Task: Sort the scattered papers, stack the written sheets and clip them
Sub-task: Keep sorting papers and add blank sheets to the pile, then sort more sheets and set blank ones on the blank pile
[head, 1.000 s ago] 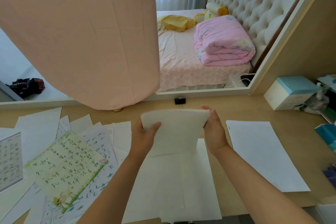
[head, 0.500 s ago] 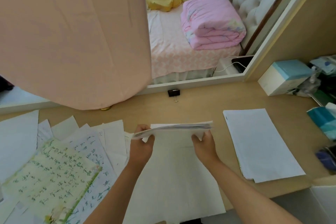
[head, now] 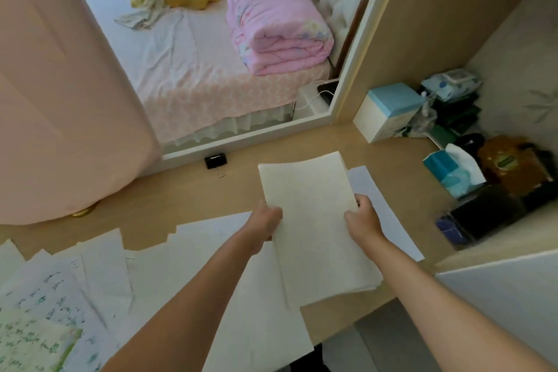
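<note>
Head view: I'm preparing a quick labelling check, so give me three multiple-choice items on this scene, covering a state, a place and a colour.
1. The paper stack is:
A. gripped by the left hand and the right hand
B. lying untouched
C. already clipped

2. The black binder clip is:
A. clamped on the stack
B. on the desk by the white frame
C. pinched in a hand

3. The folded quilt is:
A. green
B. grey
C. pink

Answers:
1 A, since a hand holds each side edge.
2 B, since it lies on bare desk beyond the stack.
3 C, since its fabric is plainly pink.
</note>
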Available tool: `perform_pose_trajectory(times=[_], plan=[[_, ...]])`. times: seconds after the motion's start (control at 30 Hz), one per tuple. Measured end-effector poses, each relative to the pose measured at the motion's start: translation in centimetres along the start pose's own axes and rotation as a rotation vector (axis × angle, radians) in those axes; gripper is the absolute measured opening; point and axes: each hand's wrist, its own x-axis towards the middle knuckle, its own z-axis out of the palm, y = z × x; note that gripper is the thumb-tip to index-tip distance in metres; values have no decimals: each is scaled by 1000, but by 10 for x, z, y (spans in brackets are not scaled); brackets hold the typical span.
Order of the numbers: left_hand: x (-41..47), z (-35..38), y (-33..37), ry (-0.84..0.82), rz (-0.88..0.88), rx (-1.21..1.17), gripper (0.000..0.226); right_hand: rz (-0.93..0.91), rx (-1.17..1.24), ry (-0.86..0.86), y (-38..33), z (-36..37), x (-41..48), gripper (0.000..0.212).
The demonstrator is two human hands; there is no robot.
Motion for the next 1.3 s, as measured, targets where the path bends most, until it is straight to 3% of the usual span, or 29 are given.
perform_pose_trajectory(times=[0.3, 0.43, 0.5, 0.63, 0.8, 1.03, 1.1, 1.2, 1.3], plan=[[75, 129, -19, 93, -48, 215, 25, 1, -92, 58, 73, -79, 92, 53], [93, 154, -27, 202, -113, 430, 40, 50, -482, -20, 97, -80, 126, 59], [96, 159, -31, 222, -137, 436, 48, 123, -536, -82, 103, -78, 133, 64], [96, 156, -37, 214, -150, 322, 51, 156, -396, -83, 106, -66, 133, 56], [89, 117, -49, 370, -194, 479, 56, 65, -304, -191, 87, -30, 110, 45], [60, 54, -60, 344, -177, 401, 63, 21, -424, -347, 63, 14, 85, 49], [50, 45, -59, 358, -135, 309, 58, -43, -547, -315, 56, 16, 80, 54], [31, 23, -64, 443, -79, 279, 66, -314, -629, -223, 37, 29, 58, 60], [5, -14, -86, 483, -51, 416, 56, -517, -531, -387, 12, 63, 15, 55]])
